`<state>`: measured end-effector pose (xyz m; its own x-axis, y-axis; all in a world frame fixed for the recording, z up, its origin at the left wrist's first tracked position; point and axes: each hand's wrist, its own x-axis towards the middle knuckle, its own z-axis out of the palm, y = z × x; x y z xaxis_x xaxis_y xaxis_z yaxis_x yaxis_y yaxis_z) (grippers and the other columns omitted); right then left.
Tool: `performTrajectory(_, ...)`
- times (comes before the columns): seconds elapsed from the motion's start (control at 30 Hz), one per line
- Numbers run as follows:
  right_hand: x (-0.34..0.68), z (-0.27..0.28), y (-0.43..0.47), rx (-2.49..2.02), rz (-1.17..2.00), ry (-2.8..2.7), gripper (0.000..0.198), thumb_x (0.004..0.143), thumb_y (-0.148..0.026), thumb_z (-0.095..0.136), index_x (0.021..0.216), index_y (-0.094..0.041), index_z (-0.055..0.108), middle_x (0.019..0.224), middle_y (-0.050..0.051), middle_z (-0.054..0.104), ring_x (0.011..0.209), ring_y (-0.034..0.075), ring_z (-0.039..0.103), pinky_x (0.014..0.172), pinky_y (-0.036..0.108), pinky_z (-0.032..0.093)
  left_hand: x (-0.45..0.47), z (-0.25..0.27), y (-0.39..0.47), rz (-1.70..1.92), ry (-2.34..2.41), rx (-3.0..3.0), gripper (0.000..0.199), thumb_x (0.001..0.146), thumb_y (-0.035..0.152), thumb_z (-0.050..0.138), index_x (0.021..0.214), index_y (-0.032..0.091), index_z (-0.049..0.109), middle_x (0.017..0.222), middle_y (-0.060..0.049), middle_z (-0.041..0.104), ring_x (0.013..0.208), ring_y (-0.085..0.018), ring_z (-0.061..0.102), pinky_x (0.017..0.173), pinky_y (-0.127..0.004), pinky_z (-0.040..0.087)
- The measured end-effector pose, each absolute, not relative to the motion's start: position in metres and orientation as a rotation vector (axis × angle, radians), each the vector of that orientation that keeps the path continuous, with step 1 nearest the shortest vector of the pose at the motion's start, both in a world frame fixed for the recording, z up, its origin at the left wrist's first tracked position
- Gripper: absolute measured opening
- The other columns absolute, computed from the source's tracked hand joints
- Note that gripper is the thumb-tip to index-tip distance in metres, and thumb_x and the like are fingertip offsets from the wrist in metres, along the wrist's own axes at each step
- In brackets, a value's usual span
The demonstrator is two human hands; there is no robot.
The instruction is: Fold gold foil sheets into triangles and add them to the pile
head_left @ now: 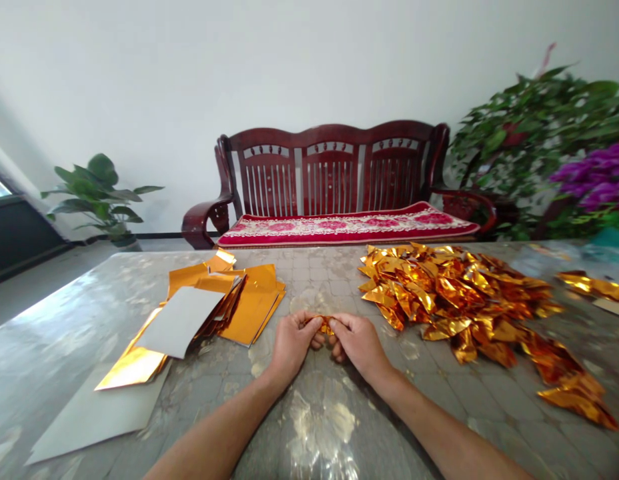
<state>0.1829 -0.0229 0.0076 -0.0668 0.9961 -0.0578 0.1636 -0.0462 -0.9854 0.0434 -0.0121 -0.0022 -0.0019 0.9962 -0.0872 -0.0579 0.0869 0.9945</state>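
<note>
The left hand (292, 339) and right hand (358, 338) pinch crinkled foil (326, 326) (glossy, orange-gold).

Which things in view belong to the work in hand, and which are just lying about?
Apparently in the work:
small gold foil piece, held between left hand and right hand
flat gold sheets, left
heaped gold foil pieces, right
table, as work surface

Apparently just around:
wooden bench
red patterned cover
potted plant
purple flowers
</note>
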Motion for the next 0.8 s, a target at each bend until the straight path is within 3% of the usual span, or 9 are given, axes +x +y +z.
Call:
performTrajectory(0.27, 0.177, 0.007, -0.027, -1.334, 1.273, -1.354, 0.032, 0.081, -0.048, 0.047, 0.071, -0.019, 0.057, 0.046, -0.006, 0.055, 0.032, 0.01, 0.051, 0.031, 0.018, 0.038, 0.044, 0.0, -0.02, 1.17, 1.354, 1.323, 0.025, 0.079, 0.039, 0.066, 0.071, 0.015, 0.067, 0.053, 0.0, 0.065, 0.046, -0.012, 0.061, 0.047, -0.02, 0.046)
performTrajectory(0.57, 0.172, 0.012, -0.03, -1.314, 1.226, -1.368, 0.031, 0.082, -0.047, 0.046, 0.071, -0.02, 0.056, 0.043, -0.006, 0.054, 0.03, 0.011, 0.05, 0.029, 0.018, 0.037, 0.043, 0.001, -0.025, 1.212, 1.382, 1.504, 0.028, 0.086, 0.038, 0.056, 0.07, 0.017, 0.065, 0.055, 0.001, 0.065, 0.049, -0.013, 0.062, 0.048, -0.019, 0.044)
performTrajectory(0.8, 0.171, 0.011, -0.028, -1.292, 1.229, -1.381, 0.03, 0.082, -0.045, 0.046, 0.073, -0.02, 0.059, 0.042, -0.006, 0.052, 0.029, 0.01, 0.049, 0.029, 0.018, 0.034, 0.042, 0.0, -0.023, 1.228, 1.368, 1.473, 0.029, 0.084, 0.041, 0.059, 0.069, 0.016, 0.066, 0.052, 0.0, 0.064, 0.046, -0.013, 0.06, 0.047, -0.019, 0.044)
